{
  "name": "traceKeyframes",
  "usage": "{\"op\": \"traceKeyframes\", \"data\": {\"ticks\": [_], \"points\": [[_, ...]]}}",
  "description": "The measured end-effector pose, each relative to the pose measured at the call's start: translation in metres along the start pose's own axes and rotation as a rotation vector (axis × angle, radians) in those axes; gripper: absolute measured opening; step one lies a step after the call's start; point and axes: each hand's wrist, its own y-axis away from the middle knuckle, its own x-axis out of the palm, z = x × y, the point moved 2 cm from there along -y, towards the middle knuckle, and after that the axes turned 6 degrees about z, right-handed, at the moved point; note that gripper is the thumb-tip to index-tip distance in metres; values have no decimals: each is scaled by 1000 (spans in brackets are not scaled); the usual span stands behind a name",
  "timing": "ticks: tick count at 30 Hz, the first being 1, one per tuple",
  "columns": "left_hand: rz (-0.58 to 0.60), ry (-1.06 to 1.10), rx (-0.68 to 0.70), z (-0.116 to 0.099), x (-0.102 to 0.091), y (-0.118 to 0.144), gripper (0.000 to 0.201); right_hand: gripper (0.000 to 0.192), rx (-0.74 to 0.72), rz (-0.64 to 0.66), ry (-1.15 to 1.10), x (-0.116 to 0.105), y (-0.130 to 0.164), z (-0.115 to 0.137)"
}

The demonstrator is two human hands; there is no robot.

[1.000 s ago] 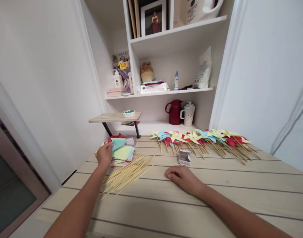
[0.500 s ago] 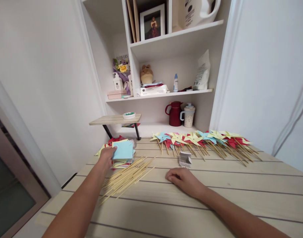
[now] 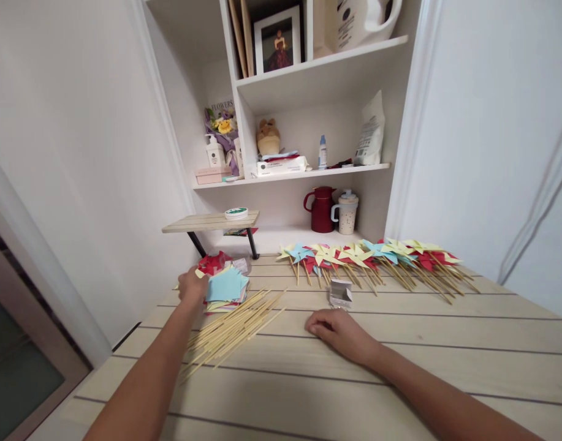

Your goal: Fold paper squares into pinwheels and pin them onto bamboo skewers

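My left hand [image 3: 192,285] is at the left of the table, beside a stack of light blue paper pieces [image 3: 226,285] that lies on other coloured paper. Its fingers point away from me and are mostly hidden, so their grip cannot be made out. Red folded paper [image 3: 211,263] lies just behind it, with a bit of pale yellow paper at its left. My right hand [image 3: 333,326] rests on the tabletop with its fingers curled in and nothing visible in them. Between the hands, nearer the left one, is a loose bundle of thin wooden sticks [image 3: 235,327].
A small open grey box [image 3: 340,294] stands just beyond my right hand. Several paper pinwheels on sticks [image 3: 354,254] lie along the back right. A small raised stand [image 3: 207,222] holds a round white tin [image 3: 236,214]. Behind are a red jug [image 3: 322,210] and a lidded cup [image 3: 347,213].
My left hand has moved left and slightly back, off the light blue paper it was touching, which now lies on the stack. My right hand has stayed in place. The view has shifted slightly.
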Motion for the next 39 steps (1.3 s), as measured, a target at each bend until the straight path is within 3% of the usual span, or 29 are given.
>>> {"op": "traceKeyframes", "data": {"ticks": [3, 6, 8, 12, 16, 25, 39], "points": [[27, -97, 108, -4, -13, 7, 37, 21, 1, 3, 2, -1, 0, 1], [227, -284, 372, -12, -13, 16, 36, 20, 1, 8, 11, -1, -1, 0], [337, -420, 485, -17, -9, 22, 50, 21, 0, 12, 12, -1, -1, -1], [574, -517, 525, -20, 1, 30, 72, 21, -2, 18, 13, 0, -1, -3], [715, -489, 462, -15, 4, 30, 67, 22, -14, 21, 20, 0, -1, -3], [795, -252, 402, -15, -17, 11, 47, 24, -33, 19, 24, -1, 0, -1], [649, 49, 312, -8, -14, 16, 41, 24, -10, 30, 21, -2, 0, 2]]}}
